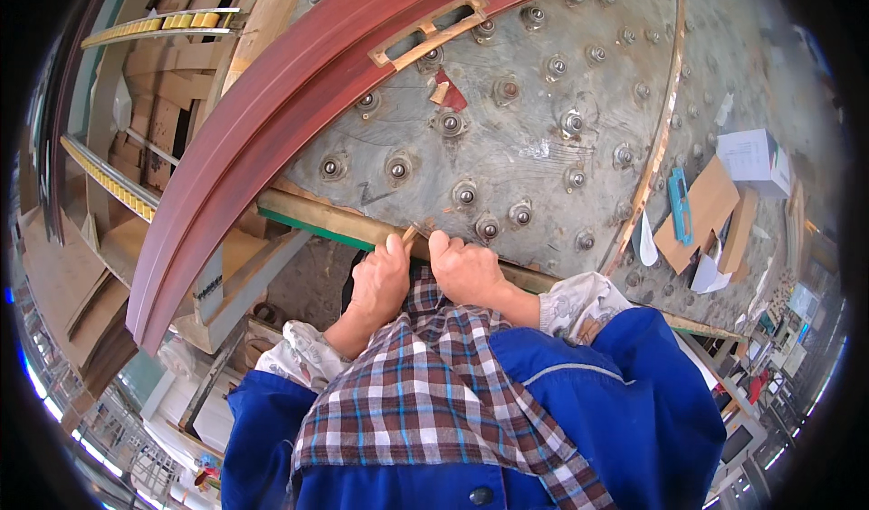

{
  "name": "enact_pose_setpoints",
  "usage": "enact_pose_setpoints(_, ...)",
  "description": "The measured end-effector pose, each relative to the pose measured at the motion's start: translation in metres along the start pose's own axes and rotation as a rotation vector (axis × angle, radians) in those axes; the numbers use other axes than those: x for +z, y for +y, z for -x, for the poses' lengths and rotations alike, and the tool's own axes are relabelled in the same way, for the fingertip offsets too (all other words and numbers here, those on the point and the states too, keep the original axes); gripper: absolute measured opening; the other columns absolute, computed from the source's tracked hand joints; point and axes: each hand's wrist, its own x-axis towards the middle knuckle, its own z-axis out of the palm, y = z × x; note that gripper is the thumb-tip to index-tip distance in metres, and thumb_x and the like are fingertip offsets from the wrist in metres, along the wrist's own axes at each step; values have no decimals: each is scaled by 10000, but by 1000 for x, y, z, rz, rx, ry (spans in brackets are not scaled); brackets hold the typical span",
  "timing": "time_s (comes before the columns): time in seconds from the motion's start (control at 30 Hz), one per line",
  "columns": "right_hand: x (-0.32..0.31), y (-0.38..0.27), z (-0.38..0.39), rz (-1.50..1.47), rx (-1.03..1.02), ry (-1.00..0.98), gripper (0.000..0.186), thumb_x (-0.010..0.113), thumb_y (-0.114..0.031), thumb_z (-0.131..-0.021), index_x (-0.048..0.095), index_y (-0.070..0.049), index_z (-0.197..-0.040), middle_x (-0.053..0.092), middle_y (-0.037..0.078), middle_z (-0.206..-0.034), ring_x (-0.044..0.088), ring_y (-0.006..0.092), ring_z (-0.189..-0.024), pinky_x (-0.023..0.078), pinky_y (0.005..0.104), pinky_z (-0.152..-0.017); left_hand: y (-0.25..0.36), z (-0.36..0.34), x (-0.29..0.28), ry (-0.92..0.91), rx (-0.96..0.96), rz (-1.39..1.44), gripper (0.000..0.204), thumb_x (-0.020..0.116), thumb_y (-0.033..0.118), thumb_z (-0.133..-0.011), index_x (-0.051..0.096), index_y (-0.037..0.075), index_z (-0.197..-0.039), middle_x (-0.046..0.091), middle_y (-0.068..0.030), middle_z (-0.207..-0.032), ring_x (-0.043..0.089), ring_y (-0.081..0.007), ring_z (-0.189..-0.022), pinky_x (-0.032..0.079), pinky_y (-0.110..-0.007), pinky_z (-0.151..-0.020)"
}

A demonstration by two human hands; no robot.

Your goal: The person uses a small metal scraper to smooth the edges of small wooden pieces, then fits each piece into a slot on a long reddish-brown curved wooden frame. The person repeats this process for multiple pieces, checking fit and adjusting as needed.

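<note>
Grips slim wooden-looking piece (410,236) in tightly closed left hand (378,277) — pointing it forward-right, at near edge of ball-transfer table (507,148) — and curls right hand (466,270) shut just beside (contents, if any, hidden).

Slim tan piece (410,235), its lower part concealed in the grip of the left hand (380,275); right hand (466,270), curled fingertips hidden from view, any held object indeterminable; red-brown curved moulding (237,139) and narrow curved strip (667,121), both cut off by the upper edge; blue jacket (625,410), cut off below; white box (751,160), its print too small to read; equipment at the right rim (797,333), blurred.
</note>
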Motion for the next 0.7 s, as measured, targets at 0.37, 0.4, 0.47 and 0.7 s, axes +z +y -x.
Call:
enact_pose_setpoints(0.37,-1,0,-4,-223,46,-43,90,513,-52,-729,429,-21,-739,548,122,-517,589,243,-426,456,343,-346,-18,-5,3,19,178,-72,219,535,256,-868,423,86,-788,526,-71,-581,571,-229,-479,454,-326,-391)
enact_pose_setpoints(0.4,-1,-2,-5,-216,63,-48,90,512,-53,-732,428,-21,-740,550,122,-519,590,244,-429,457,346,-348,-20,-6,2,13,189,-52,218,541,255,-864,426,87,-785,526,-67,-590,570,-223,-477,453,-327,-390)
enact_pose_setpoints(0.47,-1,-7,-9,-203,96,-56,90,511,-53,-736,427,-22,-743,555,123,-522,594,248,-435,459,353,-352,-23,-8,1,19,265,-38,222,546,258,-861,428,88,-780,527,-64,-595,569,-216,-475,450,-327,-387)
enact_pose_setpoints(0.7,3,-8,1,-247,192,52,91,505,-65,-763,422,-29,-754,554,119,-525,588,267,-433,451,372,-353,-25,-8,6,145,331,-88,242,535,283,-867,416,115,-740,484,-31,-582,541,-152,-442,440,-286,-355)
